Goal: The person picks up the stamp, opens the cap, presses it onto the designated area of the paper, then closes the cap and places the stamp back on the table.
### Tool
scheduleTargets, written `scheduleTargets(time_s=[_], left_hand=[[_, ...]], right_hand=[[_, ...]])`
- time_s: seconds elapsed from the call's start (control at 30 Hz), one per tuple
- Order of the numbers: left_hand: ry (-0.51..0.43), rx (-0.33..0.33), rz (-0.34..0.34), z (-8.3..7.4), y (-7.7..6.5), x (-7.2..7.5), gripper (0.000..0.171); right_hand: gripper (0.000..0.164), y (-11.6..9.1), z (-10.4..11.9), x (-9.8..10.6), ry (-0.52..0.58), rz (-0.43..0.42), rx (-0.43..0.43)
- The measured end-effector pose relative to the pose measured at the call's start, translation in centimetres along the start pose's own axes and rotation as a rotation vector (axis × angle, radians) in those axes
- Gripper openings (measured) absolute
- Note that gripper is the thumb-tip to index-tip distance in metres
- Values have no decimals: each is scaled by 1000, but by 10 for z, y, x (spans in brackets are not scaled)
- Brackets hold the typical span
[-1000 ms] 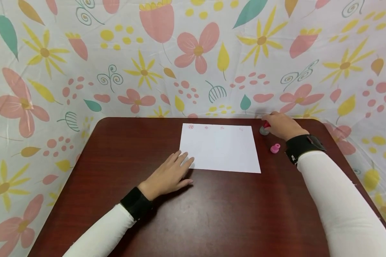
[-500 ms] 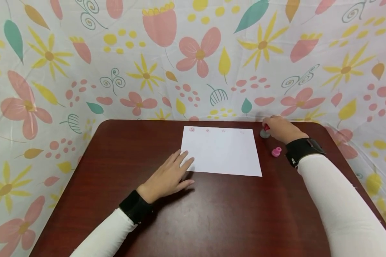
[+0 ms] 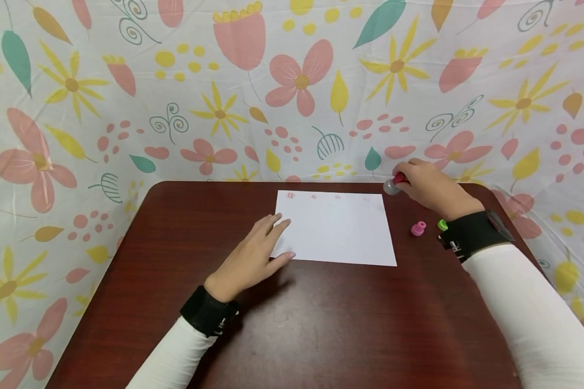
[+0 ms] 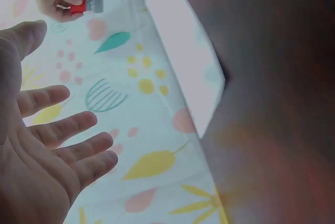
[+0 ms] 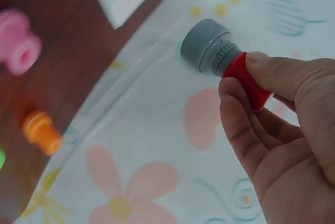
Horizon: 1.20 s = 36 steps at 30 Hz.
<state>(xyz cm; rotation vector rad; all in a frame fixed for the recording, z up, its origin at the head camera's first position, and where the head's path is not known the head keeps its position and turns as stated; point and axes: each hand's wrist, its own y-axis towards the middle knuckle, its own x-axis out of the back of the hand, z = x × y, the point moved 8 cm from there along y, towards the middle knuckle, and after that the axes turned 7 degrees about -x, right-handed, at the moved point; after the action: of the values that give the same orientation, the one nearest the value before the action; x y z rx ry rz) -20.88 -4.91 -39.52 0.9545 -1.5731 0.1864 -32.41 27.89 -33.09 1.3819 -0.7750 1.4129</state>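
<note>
My right hand [image 3: 433, 186] pinches a small stamp by its red handle [image 5: 246, 80] between thumb and fingers. The stamp's wide grey cap [image 5: 204, 46] points away from the palm, and the stamp is raised at the far right edge of the table, beyond the paper's corner. A sheet of white paper [image 3: 336, 232] lies in front, with several small red stamp marks along its far edge, the rightmost one faint. Over the paper's near left corner is my left hand [image 3: 248, 259], fingers spread and holding nothing; its bare palm shows in the left wrist view.
On the dark wooden table [image 3: 321, 324] a pink stamp [image 3: 418, 228] lies right of the paper. A green one [image 3: 443, 225] sits beside it, partly hidden by the right wrist. An orange stamp [image 5: 43, 132] shows in the right wrist view. A flowered cloth [image 3: 302, 108] hangs behind.
My right hand has lifted the red-handled stamp and tilted it, its cap now nearer the paper's far corner. The green stamp has come into sight. My left hand has risen slightly with fingers drawn back.
</note>
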Motion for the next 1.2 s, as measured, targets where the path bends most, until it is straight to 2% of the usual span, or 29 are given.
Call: scheduleTargets(time_s=[0.17, 0.33, 0.53, 0.67, 0.93, 1.2], left_hand=[[-65, 5, -73, -5, 8, 13, 66], [-113, 20, -110, -10, 17, 20, 64], [-152, 24, -162, -14, 26, 25, 62], [-183, 25, -201, -16, 34, 28, 58], [-303, 13, -281, -20, 48, 29, 56], [-465, 75, -325, -19, 56, 27, 55]], right_hand=[[31, -12, 30, 11, 56, -105, 53], [30, -25, 51, 12, 119, -157, 38], [28, -39, 72, 15, 206, -242, 62], [29, -47, 86, 14, 246, -263, 51], [36, -61, 110, 17, 359, -332, 43], [35, -67, 127, 22, 448, -380, 82]])
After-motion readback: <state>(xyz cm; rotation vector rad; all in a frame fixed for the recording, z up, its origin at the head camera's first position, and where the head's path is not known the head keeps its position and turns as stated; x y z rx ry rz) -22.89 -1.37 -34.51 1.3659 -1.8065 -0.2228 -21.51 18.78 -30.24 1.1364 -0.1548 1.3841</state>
